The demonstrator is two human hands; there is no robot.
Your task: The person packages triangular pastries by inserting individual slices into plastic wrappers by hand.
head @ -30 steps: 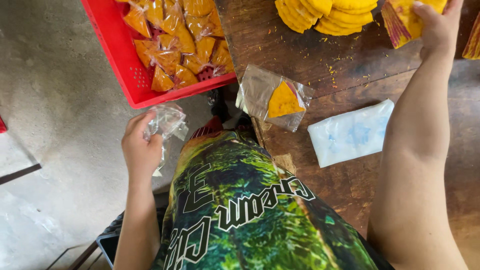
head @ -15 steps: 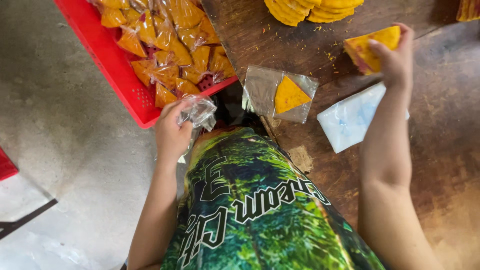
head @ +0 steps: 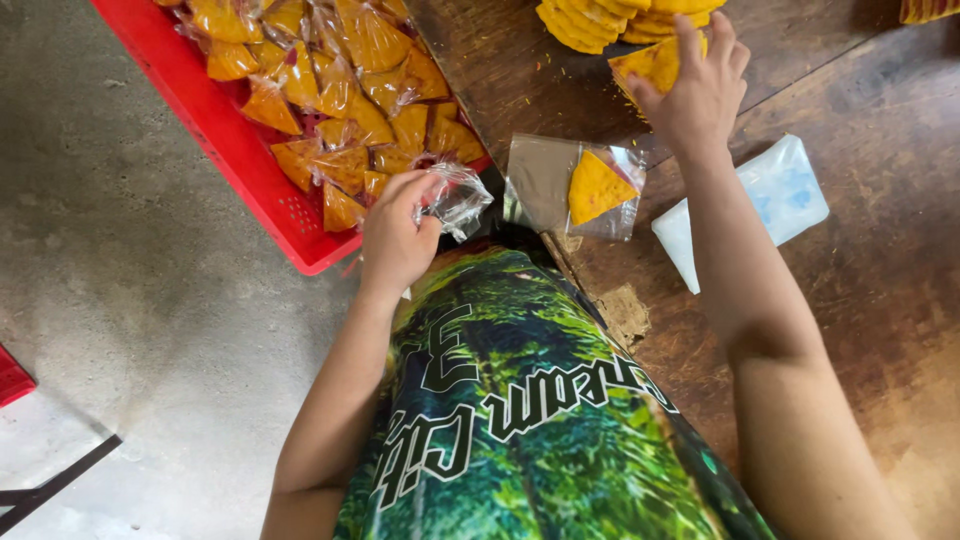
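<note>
Clear packets of orange triangles (head: 340, 90) fill the red crate (head: 250, 160) at eleven o'clock, one clear packet (head: 575, 185) lies mid-desk, and a white-blue pouch (head: 745, 210) lies at two o'clock.

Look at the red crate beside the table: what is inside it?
The red crate holds a pile of orange triangular snacks in clear bags. The bags cover its floor, and its far end runs out of view.

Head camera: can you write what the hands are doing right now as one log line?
left hand: holds clear bag | right hand: holds yellow triangle chip | red crate: bagged chips | table: bagged chip
</note>
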